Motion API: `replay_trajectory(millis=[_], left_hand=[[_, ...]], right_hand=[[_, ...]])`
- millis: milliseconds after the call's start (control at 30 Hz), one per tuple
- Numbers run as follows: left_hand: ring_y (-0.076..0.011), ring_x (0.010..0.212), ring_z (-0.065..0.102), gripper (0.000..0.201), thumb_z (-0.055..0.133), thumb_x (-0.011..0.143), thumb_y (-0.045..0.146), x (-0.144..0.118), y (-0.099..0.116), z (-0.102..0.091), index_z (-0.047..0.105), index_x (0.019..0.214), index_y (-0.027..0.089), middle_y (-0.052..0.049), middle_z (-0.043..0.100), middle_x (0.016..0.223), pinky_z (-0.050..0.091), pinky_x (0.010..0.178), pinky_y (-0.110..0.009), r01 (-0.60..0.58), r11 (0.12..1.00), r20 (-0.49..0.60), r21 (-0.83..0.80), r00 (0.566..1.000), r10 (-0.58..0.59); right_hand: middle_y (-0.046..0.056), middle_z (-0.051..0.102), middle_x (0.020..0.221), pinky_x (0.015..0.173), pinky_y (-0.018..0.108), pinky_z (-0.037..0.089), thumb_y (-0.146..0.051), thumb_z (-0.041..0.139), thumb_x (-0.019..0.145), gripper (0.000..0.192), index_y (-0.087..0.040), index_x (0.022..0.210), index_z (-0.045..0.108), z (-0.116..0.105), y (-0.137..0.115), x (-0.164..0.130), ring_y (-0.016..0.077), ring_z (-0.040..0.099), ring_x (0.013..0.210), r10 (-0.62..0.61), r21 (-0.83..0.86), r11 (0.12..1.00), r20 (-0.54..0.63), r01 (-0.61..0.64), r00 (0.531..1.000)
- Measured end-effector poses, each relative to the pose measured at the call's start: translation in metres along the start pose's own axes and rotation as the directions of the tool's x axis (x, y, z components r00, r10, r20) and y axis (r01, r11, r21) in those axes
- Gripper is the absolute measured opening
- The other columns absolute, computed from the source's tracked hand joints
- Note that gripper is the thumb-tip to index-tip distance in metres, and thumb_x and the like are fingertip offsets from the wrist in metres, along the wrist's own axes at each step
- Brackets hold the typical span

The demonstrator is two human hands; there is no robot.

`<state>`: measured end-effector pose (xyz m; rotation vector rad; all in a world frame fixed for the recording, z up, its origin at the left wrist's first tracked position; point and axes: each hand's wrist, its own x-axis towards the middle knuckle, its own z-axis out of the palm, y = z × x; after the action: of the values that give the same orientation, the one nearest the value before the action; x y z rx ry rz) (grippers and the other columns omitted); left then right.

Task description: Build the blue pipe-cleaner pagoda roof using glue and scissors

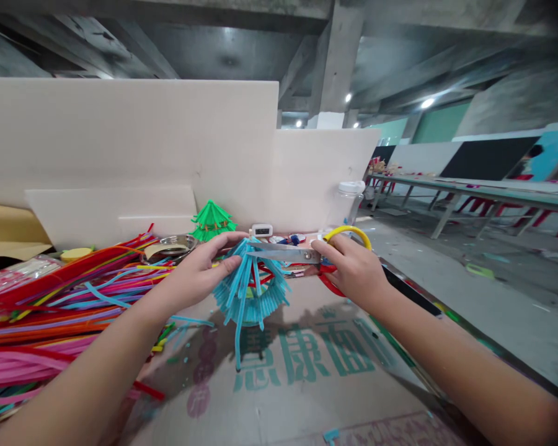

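The left hand [199, 272] is wrapped around the top of a blue pipe-cleaner ornament [251, 291], fingers curled over its crown and closed on it, holding it just above the cardboard sheet [307, 384] that covers the bench, near the far middle of the sheet. The right hand [353, 269] is clamped in the yellow handles of a pair of scissors [288, 253], blades pointing left and lying right across the top of the ornament; I can't tell from here whether the blades are parted or closed.

That ornament looks feather-light and springy: fuzzy strands fanning down like a skirt, one long strand trailing toward the cardboard. I'd judge it bends at a touch and crushes easily, so the bunched crown, where the fingers already sit, seems the sensible place to hold; the loose ends would just flop. Not slippery, the fuzz should grip skin well.

Along the left edge of the bench lies a big heap of pipe cleaners [51, 310], red, pink, orange, blue. At the back edge stands a small green tree [212, 220] of the same stuff, beside a metal dish [170, 248].

Writing: large green Chinese characters are printed on the cardboard, reading something like 康面; the rest is partly hidden by the ornament's shadow. No brand I can make out.
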<state>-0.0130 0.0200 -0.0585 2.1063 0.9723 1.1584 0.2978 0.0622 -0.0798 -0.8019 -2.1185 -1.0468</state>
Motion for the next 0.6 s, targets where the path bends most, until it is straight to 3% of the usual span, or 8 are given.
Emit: replay_trajectory(millis=[300,600], left_hand=[[-0.0253,0.121,0.056,0.041,0.056,0.092,0.042,-0.0018,0.0051,-0.0004,0.053,0.131,0.027,-0.006,0.057,0.134,0.046,0.103,-0.038,0.016,1.0,0.026,0.013,1.0,-0.016],[-0.0235,0.123,0.054,0.042,0.055,0.093,0.042,-0.0052,0.0096,0.003,0.051,0.133,0.03,-0.004,0.055,0.137,0.05,0.097,-0.032,0.043,0.999,0.05,0.025,0.998,-0.044]], right_hand=[[0.008,0.059,0.081,0.062,0.03,0.033,-0.023,0.048,0.096,0.025,-0.014,0.112,0.065,0.0017,0.0034,-0.0044,0.0194,0.05,0.071,-0.021,-0.038,0.999,-0.038,0.02,0.999],[0.007,0.058,0.079,0.062,0.03,0.032,-0.012,0.044,0.093,0.03,-0.016,0.115,0.065,-0.0035,0.0011,-0.003,0.0187,0.049,0.07,-0.037,-0.064,0.997,-0.056,0.033,0.998]])
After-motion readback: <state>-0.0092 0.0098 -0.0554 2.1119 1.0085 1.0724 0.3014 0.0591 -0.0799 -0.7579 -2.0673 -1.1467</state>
